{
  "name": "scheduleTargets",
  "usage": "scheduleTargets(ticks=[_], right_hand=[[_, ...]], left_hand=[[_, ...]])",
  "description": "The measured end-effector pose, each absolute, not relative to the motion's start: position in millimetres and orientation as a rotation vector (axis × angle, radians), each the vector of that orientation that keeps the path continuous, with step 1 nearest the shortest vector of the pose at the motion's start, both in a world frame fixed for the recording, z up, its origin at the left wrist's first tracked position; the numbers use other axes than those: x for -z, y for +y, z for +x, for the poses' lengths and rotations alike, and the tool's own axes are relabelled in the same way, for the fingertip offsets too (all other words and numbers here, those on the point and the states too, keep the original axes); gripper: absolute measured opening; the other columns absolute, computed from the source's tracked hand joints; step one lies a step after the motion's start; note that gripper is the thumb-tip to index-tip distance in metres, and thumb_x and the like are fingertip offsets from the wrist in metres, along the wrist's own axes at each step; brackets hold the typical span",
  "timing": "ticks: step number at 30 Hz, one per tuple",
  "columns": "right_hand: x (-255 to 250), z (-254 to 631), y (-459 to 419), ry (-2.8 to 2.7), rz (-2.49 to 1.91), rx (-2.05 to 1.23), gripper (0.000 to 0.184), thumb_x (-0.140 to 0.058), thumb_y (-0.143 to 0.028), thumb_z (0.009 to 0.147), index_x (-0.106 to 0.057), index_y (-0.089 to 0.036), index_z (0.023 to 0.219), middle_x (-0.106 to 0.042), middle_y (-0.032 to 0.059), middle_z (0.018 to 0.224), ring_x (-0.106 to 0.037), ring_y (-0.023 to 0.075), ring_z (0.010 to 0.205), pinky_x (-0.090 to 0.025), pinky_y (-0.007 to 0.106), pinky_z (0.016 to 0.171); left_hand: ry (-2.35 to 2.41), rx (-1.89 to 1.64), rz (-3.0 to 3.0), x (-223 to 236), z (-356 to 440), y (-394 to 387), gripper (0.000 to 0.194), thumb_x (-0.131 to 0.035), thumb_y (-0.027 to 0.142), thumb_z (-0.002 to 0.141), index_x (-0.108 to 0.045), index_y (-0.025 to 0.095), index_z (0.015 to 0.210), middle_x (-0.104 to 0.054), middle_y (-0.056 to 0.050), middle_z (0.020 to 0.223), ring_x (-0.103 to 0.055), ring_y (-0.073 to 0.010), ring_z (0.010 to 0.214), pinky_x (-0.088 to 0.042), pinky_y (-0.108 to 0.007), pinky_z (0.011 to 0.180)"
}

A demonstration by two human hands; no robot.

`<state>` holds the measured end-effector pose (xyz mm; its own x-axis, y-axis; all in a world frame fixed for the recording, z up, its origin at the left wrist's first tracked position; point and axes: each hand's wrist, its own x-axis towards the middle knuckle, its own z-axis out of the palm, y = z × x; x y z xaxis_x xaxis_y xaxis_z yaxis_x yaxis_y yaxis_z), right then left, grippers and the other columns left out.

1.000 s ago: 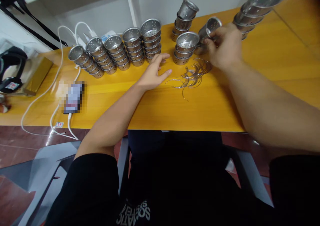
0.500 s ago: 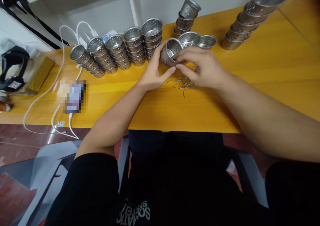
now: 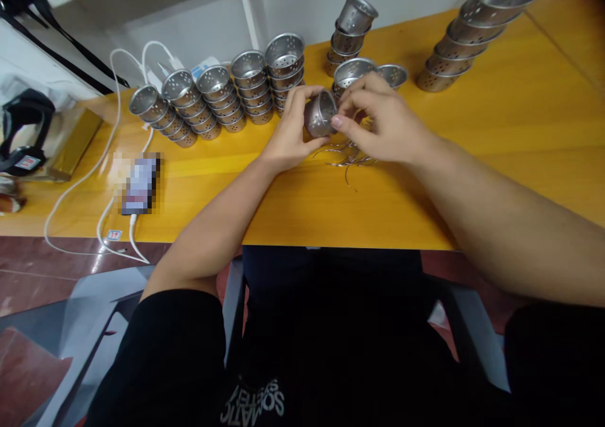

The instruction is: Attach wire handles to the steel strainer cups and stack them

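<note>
A small perforated metal cup (image 3: 316, 119) is tilted over the table, its mouth turned toward the right. Fingers of my left hand (image 3: 289, 131) wrap round its far side, with the thumb underneath. At the cup's rim is my right hand (image 3: 385, 121), thumb and fingertips brought together. What they pinch, if anything, is too small to make out. Below my hands lie several thin curved metal wires (image 3: 350, 156). Just behind stand a wider perforated cup (image 3: 352, 69) and another cup (image 3: 396, 74), partly covered by my right hand.
Stacks of perforated cups (image 3: 246, 77) line the table's back left. A leaning stack (image 3: 350, 33) stands behind my hands, a taller stack (image 3: 449, 55) at right. A phone (image 3: 140, 184) with a white cable (image 3: 106, 156) lies left. The yellow table's front edge (image 3: 331, 245) runs before me.
The cup in my left hand has tipped, its mouth turning from upward to the right. My right fingers have shifted along with the rim.
</note>
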<state>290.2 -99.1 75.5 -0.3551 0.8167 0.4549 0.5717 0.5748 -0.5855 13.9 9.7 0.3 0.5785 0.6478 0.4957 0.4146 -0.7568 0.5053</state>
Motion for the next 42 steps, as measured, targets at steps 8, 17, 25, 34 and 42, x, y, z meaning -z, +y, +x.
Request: scheduleTargets(ticks=[8, 17, 25, 34, 42], right_hand=[[-66, 297, -87, -2.079, -1.039, -0.491, 0.056, -0.069, -0.109, 0.11, -0.087, -0.058, 0.126, -0.089, 0.0051, 0.128, -0.078, 0.0462, 0.125, -0.071, 0.08, 0.117], [-73, 305, -89, -2.126, -0.982, -0.429, 0.036, -0.083, -0.09, 0.114, -0.093, -0.056, 0.118, -0.09, 0.0076, 0.13, -0.08, 0.0506, 0.124, -0.071, 0.086, 0.111], [-69, 307, -84, -2.162, -1.006, -0.392, 0.042, -0.083, -0.093, 0.112, -0.092, -0.052, 0.117, -0.088, 0.0096, 0.128, -0.078, 0.0515, 0.131, -0.07, 0.088, 0.121], [-72, 309, -88, -2.081, -1.153, -0.345, 0.055, -0.078, -0.105, 0.106, -0.087, -0.052, 0.116, -0.086, 0.0079, 0.149, -0.073, 0.0538, 0.146, -0.066, 0.085, 0.135], [-80, 318, -90, -2.017, -1.218, -0.486, 0.05, -0.102, -0.085, 0.103, -0.084, -0.039, 0.111, -0.079, 0.0148, 0.155, -0.076, 0.0531, 0.145, -0.071, 0.081, 0.128]], left_hand=[[0.826, -0.943, 2.477, 1, 19, 6, 0.085, -0.081, 0.05, 0.108, -0.043, 0.033, 0.182, -0.047, -0.021, 0.19, -0.043, -0.0511, 0.191, -0.034, -0.078, 0.166], [0.78, -0.891, 2.512, -3, 15, -2, 0.09, -0.093, 0.055, 0.109, -0.045, 0.032, 0.182, -0.061, -0.016, 0.181, -0.065, -0.0476, 0.18, -0.048, -0.073, 0.159], [0.754, -0.827, 2.537, -6, 16, 1, 0.088, -0.089, 0.068, 0.112, -0.051, 0.035, 0.184, -0.062, -0.017, 0.181, -0.058, -0.051, 0.182, -0.042, -0.076, 0.16], [0.837, -0.891, 2.477, -2, 7, 10, 0.094, -0.102, 0.062, 0.106, -0.054, 0.034, 0.182, -0.061, -0.017, 0.185, -0.058, -0.0521, 0.183, -0.04, -0.078, 0.161], [0.813, -0.896, 2.461, -3, 1, 9, 0.119, -0.095, 0.108, 0.095, -0.059, 0.031, 0.179, -0.07, -0.019, 0.178, -0.068, -0.0496, 0.172, -0.046, -0.071, 0.156]])
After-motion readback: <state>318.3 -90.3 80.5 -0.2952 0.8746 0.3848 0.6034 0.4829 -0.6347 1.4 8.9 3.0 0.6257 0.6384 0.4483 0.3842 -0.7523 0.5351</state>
